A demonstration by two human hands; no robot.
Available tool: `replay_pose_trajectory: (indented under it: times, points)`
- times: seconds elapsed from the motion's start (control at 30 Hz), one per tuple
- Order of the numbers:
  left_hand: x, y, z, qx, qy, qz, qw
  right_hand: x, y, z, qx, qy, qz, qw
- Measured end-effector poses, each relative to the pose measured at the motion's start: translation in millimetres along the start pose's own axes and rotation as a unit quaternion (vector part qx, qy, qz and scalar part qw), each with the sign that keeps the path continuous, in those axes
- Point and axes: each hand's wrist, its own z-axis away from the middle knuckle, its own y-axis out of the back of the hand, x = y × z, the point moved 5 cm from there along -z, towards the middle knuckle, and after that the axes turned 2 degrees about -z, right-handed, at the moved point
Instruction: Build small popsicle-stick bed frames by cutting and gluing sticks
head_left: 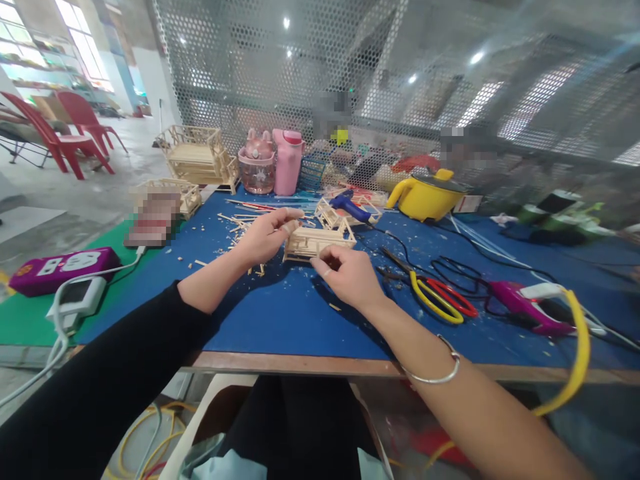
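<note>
Fingers of the left hand pinch the top left edge of the small wooden stick model, which rests on the blue surface. Right of the model, the right hand touches its front edge with curled fingers. Farther right lie the scissors.

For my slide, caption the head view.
Both hands, left and right, hold a small wooden stick model on a blue table beside scissors.

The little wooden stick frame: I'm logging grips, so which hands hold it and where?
Both hands are on it. The left hand grips the wooden stick frame at its left end, and the right hand pinches its near lower edge.
</note>
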Motion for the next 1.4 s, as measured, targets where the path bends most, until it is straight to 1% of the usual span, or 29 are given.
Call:
replay_pose_trajectory:
  times: [0.07, 0.1, 0.17, 0.27, 0.33, 0.43, 0.53, 0.6, 0.67, 0.73, 0.8, 0.93, 1.23, 1.4]
  points:
    - [2.5, 1.5, -0.1, 0.003, -0.006, -0.012, 1.000, -0.2, 5.8, 2.8, 0.017, 0.024, -0.022, 0.999]
    - [3.8, 2.3, -0.1, 0.005, -0.008, -0.015, 1.000, 1.7, 7.1, 3.6, 0.019, 0.021, -0.040, 0.999]
    - [6.4, 4.2, 0.2, 0.012, -0.011, -0.020, 1.000, 6.4, 4.8, 4.3, 0.000, 0.001, -0.071, 0.997]
    - [9.6, 6.4, 0.9, 0.020, -0.017, -0.038, 0.999, 7.5, -2.3, 5.0, -0.039, -0.012, -0.075, 0.996]
    - [10.5, 6.2, 1.5, 0.014, -0.019, -0.049, 0.999, 4.3, -1.8, 5.5, -0.032, -0.009, -0.074, 0.997]
    - [10.7, 3.4, 2.7, -0.003, -0.030, -0.062, 0.998, -1.3, 8.5, 6.3, 0.026, 0.011, -0.083, 0.996]
    - [10.5, 1.4, 3.7, -0.011, -0.052, -0.087, 0.995, -1.9, 24.1, 6.4, 0.116, 0.036, -0.100, 0.987]
    - [8.6, 2.0, 3.7, -0.005, -0.054, -0.106, 0.993, 2.1, 34.2, 5.6, 0.185, 0.044, -0.101, 0.976]
    - [4.9, 3.6, 3.1, 0.003, -0.044, -0.109, 0.993, 7.9, 41.5, 4.1, 0.246, 0.048, -0.080, 0.965]
    - [0.6, 4.5, 2.1, 0.004, -0.033, -0.094, 0.995, 13.5, 44.0, 1.6, 0.277, 0.049, -0.054, 0.958]
    - [-2.6, 4.5, 1.4, 0.002, -0.025, -0.077, 0.997, 18.3, 41.7, -1.8, 0.269, 0.046, -0.042, 0.961]
    - [-3.5, 3.4, 1.2, 0.002, -0.017, -0.065, 0.998, 22.3, 33.6, -5.2, 0.226, 0.031, -0.052, 0.972]
    - [2.7, 0.8, 4.9, -0.001, -0.023, -0.080, 0.997, 20.3, 32.2, -4.6, 0.203, 0.020, -0.031, 0.978]
    - [1.1, -3.8, 6.0, -0.003, -0.015, -0.034, 0.999, 20.4, 30.2, -5.2, 0.194, 0.024, -0.025, 0.980]
